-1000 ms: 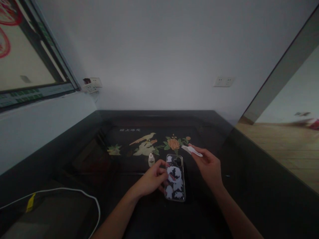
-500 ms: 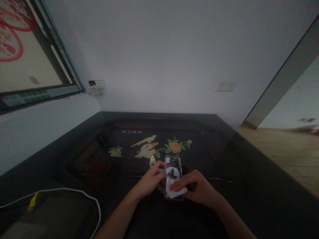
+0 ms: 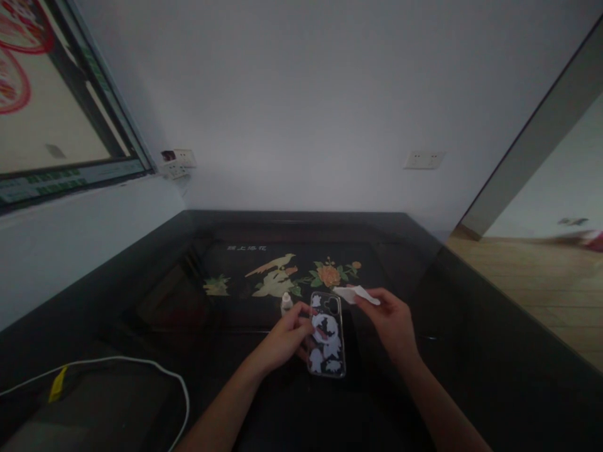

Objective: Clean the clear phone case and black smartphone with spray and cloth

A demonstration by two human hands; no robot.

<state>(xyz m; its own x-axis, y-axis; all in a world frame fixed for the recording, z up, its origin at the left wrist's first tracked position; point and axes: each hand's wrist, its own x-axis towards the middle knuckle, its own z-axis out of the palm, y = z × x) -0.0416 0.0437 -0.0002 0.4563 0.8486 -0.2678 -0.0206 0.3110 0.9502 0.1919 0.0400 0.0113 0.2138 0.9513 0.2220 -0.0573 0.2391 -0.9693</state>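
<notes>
A phone in a clear case with a white and black cartoon print [image 3: 327,336] lies on the dark glossy table [image 3: 424,376]. My left hand [image 3: 287,339] pinches its left edge, fingers closed on it. My right hand [image 3: 389,323] is lifted just right of the phone's top and pinches a small white wipe [image 3: 354,294] between thumb and fingers. A small white dropper bottle [image 3: 286,303] stands upright just beyond my left hand.
The table top bears an inlaid bird and flower picture [image 3: 292,276]. A white cable with a yellow tag [image 3: 117,364] loops at the near left. Wall sockets [image 3: 176,162] sit by the window frame at left. A wooden floor [image 3: 532,282] lies to the right.
Half a second ago my right hand pressed the wipe flat on the phone's lower half; it has since lifted up and right with the wipe. My left hand stayed on the phone.
</notes>
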